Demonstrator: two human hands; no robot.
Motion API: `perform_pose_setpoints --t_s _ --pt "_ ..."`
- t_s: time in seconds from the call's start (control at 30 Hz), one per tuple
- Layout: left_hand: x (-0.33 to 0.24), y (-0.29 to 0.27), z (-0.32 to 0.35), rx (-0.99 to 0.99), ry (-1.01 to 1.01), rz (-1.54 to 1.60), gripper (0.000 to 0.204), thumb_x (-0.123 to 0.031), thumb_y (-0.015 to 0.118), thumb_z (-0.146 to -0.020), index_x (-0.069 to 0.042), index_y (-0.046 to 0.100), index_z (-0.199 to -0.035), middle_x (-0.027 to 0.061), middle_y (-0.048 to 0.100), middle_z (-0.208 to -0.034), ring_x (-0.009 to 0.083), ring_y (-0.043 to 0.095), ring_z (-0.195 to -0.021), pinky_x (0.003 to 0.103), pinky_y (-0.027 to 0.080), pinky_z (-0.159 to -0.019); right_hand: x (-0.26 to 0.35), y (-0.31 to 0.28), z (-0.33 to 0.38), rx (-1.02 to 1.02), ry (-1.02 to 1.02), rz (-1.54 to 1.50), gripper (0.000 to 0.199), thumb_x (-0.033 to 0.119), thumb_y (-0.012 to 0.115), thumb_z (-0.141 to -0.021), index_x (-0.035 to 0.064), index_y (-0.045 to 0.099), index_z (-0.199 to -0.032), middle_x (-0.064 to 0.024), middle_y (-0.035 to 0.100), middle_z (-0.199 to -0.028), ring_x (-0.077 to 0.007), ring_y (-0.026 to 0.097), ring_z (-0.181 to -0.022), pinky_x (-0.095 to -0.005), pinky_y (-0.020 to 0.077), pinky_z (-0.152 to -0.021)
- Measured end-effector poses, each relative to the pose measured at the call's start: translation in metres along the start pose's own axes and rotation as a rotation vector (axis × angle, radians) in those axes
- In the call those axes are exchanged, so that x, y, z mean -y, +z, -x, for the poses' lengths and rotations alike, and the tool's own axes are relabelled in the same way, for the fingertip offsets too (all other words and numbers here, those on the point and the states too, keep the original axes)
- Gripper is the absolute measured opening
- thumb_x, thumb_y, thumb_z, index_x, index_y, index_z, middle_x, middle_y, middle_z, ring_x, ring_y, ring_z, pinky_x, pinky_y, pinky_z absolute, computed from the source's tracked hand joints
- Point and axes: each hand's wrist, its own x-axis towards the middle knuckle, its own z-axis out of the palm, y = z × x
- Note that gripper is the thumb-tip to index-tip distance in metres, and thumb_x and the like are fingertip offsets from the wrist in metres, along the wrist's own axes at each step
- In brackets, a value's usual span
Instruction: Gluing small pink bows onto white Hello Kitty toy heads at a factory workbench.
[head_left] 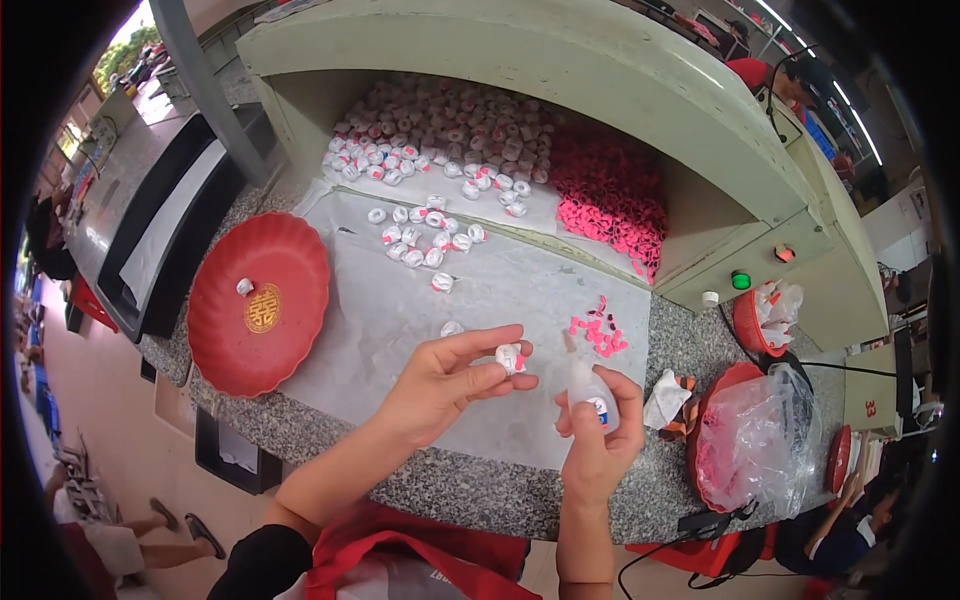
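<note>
Between the thumb and fingers of my left hand (445, 385) is a small white round piece (509, 358) with a pink patch on it. A small translucent squeeze bottle (590, 393) with a pointed tip and a coloured label is gripped in my right hand (605, 435), tip upward, apart from the white piece. Both hands are above a pale sheet (375, 320) on the speckled counter. Beyond my left hand lies a loose group of white round pieces (432, 240). Past the bottle tip is a scatter of small pink pieces (600, 332).
A pale green cabinet (540, 50) arches over heaped white pieces (440, 120) and a pink heap (615, 205). At left sits a red scalloped tray (225, 330) holding one white piece. On the right are a red cup (755, 330) and a clear plastic bag (765, 430).
</note>
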Motion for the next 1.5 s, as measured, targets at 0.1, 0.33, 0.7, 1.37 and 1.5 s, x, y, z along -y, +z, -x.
perform_pose_setpoints --t_s 0.1,0.33,0.7,1.37,1.5 --pt "0.013 -0.007 0.0 0.021 0.352 -0.443 0.036 0.009 0.056 -0.076 0.005 0.05 -0.112 0.0143 0.054 -0.107 0.0229 0.059 -0.091 0.027 0.05 -0.078 0.003 0.0 0.008 -0.078 -0.032 0.026 0.036 0.011 0.058 -0.069 -0.0024 0.049 -0.101 -0.0075 0.053 -0.085 -0.0122 0.053 -0.067 -0.0208 0.0433 -0.059" --pt "0.022 -0.006 0.001 -0.078 0.559 -0.442 0.026 0.01 0.059 -0.073 0.004 0.055 -0.098 0.0114 0.056 -0.102 0.0164 0.059 -0.089 0.024 0.051 -0.073 0.005 0.002 0.028 -0.015 -0.387 0.427 0.03 0.015 0.058 -0.069 -0.0031 0.054 -0.093 -0.0095 0.055 -0.085 -0.0139 0.052 -0.075 -0.0246 0.0427 -0.067" --pt "0.019 -0.004 0.004 -0.124 0.587 -0.6 0.031 0.01 0.059 -0.073 0.005 0.049 -0.102 0.0142 0.056 -0.101 0.0191 0.059 -0.09 0.029 0.052 -0.076 -0.004 0.002 0.022 0.033 -0.558 0.54 0.03 0.016 0.06 -0.071 -0.0037 0.054 -0.092 -0.01 0.058 -0.079 -0.0131 0.055 -0.064 -0.0229 0.0438 -0.057" --pt "0.018 -0.006 0.004 -0.118 0.687 -0.714 0.031 0.013 0.059 -0.071 0.005 0.053 -0.1 0.0137 0.051 -0.103 0.0196 0.058 -0.092 0.028 0.052 -0.078 -0.002 0.004 0.02 0.093 -0.582 0.537 0.028 0.017 0.063 -0.069 -0.0026 0.057 -0.088 -0.0115 0.06 -0.078 -0.0159 0.057 -0.062 -0.0243 0.0453 -0.056" --pt "0.019 -0.007 0.003 -0.143 0.693 -0.732 0.03 0.013 0.06 -0.071 0.005 0.054 -0.099 0.0137 0.051 -0.103 0.0197 0.057 -0.093 0.028 0.052 -0.079 -0.001 0.003 0.02 0.097 -0.561 0.541 0.028 0.017 0.063 -0.069 -0.0025 0.057 -0.088 -0.0119 0.06 -0.078 -0.0169 0.058 -0.062 -0.0246 0.0455 -0.057"
